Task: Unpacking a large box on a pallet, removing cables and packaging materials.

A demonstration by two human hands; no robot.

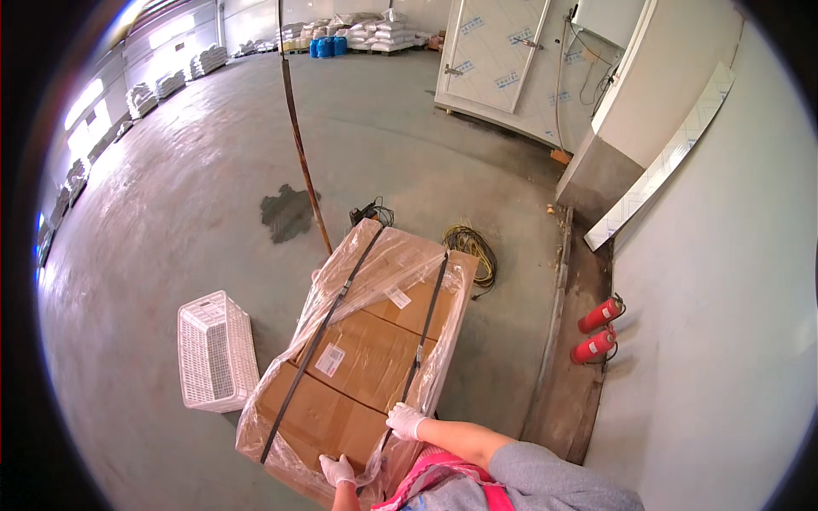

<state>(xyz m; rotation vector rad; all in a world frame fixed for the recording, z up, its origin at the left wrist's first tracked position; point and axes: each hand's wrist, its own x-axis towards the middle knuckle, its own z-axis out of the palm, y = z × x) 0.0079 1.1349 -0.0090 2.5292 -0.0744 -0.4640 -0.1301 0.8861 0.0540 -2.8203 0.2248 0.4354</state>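
Before me is a strapped load of brown cardboard cartons (367,358), partly covered with clear plastic film (339,281). Two black straps run lengthwise over it, a left strap (307,358) and a right strap (418,358), each with a small buckle. My right hand (404,420), in a white glove, has its fingers curled around the right strap near its close end. My left hand (337,469), gloved too, lies on the top of the nearest carton by its close edge, thumb and fingers apart. White labels (330,359) bearing print are on the cartons.
A white plastic crate (217,351) stands left of the load. Beyond are a coiled yellow-and-black cable (473,252), a corded tool (370,214), a rusty pole (300,147) and a dark floor patch (286,214). Fire extinguishers (594,345) stand along the right wall.
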